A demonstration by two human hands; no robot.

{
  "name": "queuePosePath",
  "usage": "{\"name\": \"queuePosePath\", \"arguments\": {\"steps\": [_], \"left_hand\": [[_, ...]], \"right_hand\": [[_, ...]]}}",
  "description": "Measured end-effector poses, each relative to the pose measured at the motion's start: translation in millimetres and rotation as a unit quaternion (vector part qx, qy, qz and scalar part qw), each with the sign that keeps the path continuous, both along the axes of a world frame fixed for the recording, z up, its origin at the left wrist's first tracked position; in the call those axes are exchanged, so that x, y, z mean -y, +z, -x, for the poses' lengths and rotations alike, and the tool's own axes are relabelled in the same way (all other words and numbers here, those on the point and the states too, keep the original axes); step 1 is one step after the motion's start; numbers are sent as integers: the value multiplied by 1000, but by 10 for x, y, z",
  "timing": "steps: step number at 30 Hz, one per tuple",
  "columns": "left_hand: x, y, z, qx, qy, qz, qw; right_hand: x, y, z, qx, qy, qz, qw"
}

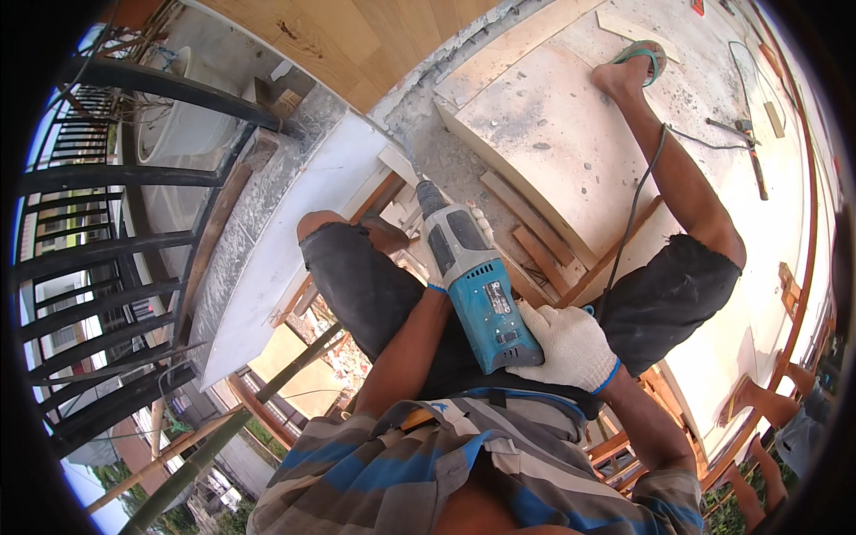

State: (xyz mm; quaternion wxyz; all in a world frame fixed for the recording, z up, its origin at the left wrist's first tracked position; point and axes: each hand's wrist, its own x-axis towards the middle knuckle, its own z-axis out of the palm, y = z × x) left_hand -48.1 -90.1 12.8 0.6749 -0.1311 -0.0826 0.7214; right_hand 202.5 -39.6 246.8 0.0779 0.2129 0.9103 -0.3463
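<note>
A teal and grey rotary hammer drill [486, 303] lies across my lap, its chuck and thin bit pointing up and slightly left at the rough concrete edge [406, 116] below a wood-plank surface. My right hand [575, 346], in a white knitted glove with a blue cuff, is wrapped round the drill's rear handle. From the left my left hand [434, 270], gloved too, holds the front of the body; most of it is hidden behind the tool. Whether the bit touches the concrete, I cannot tell.
Pale boards [535, 134] with debris lie ahead, under my outstretched right leg. A black cable [635, 223] loops beside that leg. Farther right is a hammer [756, 160]. Black metal railing [116, 241] and a bamboo pole [214, 446] stand left. Another person's legs [758, 401] show at lower right.
</note>
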Motion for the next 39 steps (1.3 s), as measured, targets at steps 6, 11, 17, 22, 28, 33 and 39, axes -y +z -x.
{"name": "queuePosePath", "arguments": {"steps": [6,11,17,22,28,33,39], "left_hand": [[53,46,-78,-6,20,12,1000],[-12,78,-70,-24,30,9,999],[-36,40,35,-44,36,6,998],[-15,33,97,-81,43,42,995],[-22,-4,144,-56,39,27,997],[-103,-6,258,-63,35,34,997],[-125,-58,338,-75,28,33,996]], "right_hand": [[-6,51,-85,-23,18,-34,999],[-61,-74,-61,-39,33,-52,997],[-69,-167,-22,-58,35,-57,996],[-32,-238,-5,-76,20,-52,996],[-2,-271,50,-74,15,-50,996],[36,-319,158,-66,1,-43,997],[25,-383,248,-68,-1,-56,996]]}}
